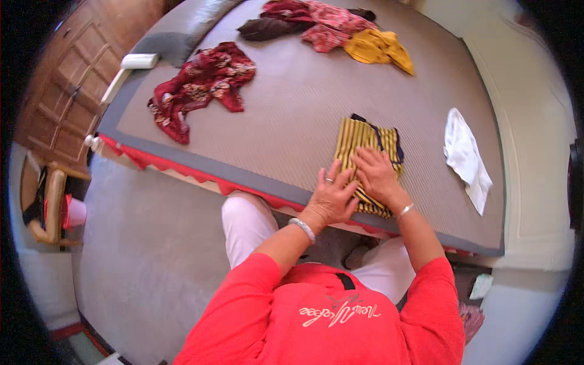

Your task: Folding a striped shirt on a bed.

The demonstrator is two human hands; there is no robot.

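A yellow-and-black striped garment with dark trim lies folded flat near the front edge of the bed. My right hand rests flat on its middle, fingers stretched out. At its lower left edge, my left hand has its fingers spread and touches the cloth. Neither hand grips anything that I can see. Parts of the garment are hidden under both hands. A bracelet circles each wrist, and a ring is on a left finger.
The bed mat also bears a dark red floral garment, a yellow cloth, a pink patterned garment, a dark cloth and a white cloth. A wooden chair stands at left; a wall borders the right.
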